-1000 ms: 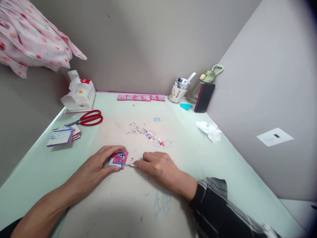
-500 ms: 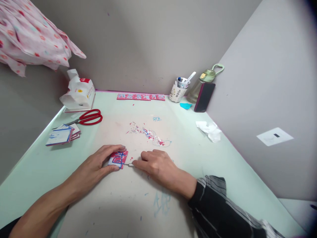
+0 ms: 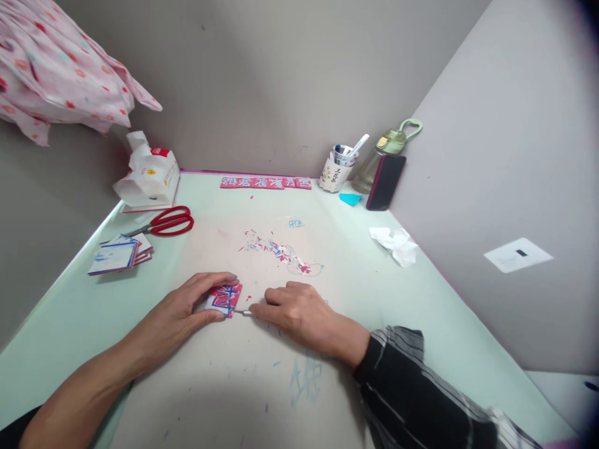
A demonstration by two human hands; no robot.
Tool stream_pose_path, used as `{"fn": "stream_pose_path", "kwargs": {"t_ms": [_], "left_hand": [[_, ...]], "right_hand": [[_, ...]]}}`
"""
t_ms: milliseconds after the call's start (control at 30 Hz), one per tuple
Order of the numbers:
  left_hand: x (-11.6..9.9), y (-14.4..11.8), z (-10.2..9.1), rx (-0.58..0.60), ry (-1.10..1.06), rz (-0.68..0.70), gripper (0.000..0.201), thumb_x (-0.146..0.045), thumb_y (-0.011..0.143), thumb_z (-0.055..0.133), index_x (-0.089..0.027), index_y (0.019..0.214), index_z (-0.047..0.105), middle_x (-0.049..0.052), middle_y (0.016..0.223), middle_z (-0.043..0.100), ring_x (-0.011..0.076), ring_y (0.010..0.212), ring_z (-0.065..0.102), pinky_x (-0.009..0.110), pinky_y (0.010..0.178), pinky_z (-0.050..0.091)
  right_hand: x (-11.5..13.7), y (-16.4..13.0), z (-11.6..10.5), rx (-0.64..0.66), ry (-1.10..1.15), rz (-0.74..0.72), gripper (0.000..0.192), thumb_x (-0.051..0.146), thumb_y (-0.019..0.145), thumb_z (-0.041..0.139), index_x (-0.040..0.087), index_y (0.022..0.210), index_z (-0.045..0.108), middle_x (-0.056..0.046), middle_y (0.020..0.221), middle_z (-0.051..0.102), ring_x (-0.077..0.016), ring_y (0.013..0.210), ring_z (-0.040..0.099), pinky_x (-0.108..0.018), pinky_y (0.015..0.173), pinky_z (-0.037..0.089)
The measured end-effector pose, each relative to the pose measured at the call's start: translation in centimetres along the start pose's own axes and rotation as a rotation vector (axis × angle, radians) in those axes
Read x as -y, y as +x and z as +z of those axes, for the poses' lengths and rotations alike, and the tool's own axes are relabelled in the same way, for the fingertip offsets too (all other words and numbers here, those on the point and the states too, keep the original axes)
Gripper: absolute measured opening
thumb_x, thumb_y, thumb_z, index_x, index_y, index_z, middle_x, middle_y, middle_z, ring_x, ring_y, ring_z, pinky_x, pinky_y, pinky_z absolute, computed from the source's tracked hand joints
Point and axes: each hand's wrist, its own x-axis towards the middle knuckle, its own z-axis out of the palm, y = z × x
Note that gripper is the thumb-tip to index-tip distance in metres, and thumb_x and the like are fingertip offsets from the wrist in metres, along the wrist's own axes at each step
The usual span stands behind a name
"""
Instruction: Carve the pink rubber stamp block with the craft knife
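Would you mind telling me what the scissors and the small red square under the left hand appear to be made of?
Scissors: glossy red handles, probably plastic, with dull grey metal-looking blades. Red square: thin, flat and matte, likely paper or card.

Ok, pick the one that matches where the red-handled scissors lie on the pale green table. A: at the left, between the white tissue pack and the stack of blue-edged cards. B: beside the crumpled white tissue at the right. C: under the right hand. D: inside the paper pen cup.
A: the red-handled scissors lie at the left, between the white tissue pack and the stack of blue-edged cards.
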Motion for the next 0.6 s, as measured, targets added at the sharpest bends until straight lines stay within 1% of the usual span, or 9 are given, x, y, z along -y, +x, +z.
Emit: {"fn": "stream_pose_path", "kwargs": {"t_ms": [167,267,400,600], "left_hand": [[0.07,-0.02,-0.12,0.026,0.001,-0.011,0.045,-0.046,0.091,0.066,-0.038,0.135,0.062,0.000,0.145,0.061,0.0296,0.136,0.056,0.049,0.117,0.043],[0.09,-0.01,-0.19,0.025,0.013,0.002,0.045,-0.048,0.091,0.066,-0.038,0.135,0.062,0.001,0.145,0.062,0.0307,0.136,0.057,0.049,0.116,0.045],[0.21,-0.01,-0.18,0.024,0.024,0.022,0.047,-0.049,0.091,0.066,-0.037,0.136,0.062,0.002,0.145,0.063,0.0311,0.135,0.058,0.049,0.116,0.046],[0.54,-0.06,-0.14,0.028,0.051,0.036,0.046,-0.045,0.093,0.065,-0.036,0.138,0.061,0.003,0.147,0.062,0.0315,0.135,0.058,0.050,0.115,0.046]], "right_hand": [[-0.08,0.06,-0.25,-0.005,-0.041,-0.034,0.020,0.014,0.108,0.048,0.020,0.117,0.064,0.000,0.085,0.061,-0.0158,0.064,0.041,-0.033,0.065,0.027],[-0.07,0.04,-0.34,-0.030,-0.095,-0.079,0.020,0.012,0.108,0.046,0.018,0.119,0.062,0.000,0.086,0.061,-0.0156,0.064,0.041,-0.033,0.066,0.029],[0.00,0.04,-0.58,-0.078,-0.144,-0.144,0.021,0.008,0.108,0.043,0.014,0.115,0.061,-0.001,0.085,0.059,-0.0161,0.067,0.044,-0.033,0.067,0.031],[0.11,0.03,-0.99,-0.080,-0.179,-0.180,0.018,0.008,0.108,0.044,0.012,0.115,0.060,-0.002,0.086,0.060,-0.0170,0.071,0.048,-0.034,0.068,0.032]]}}
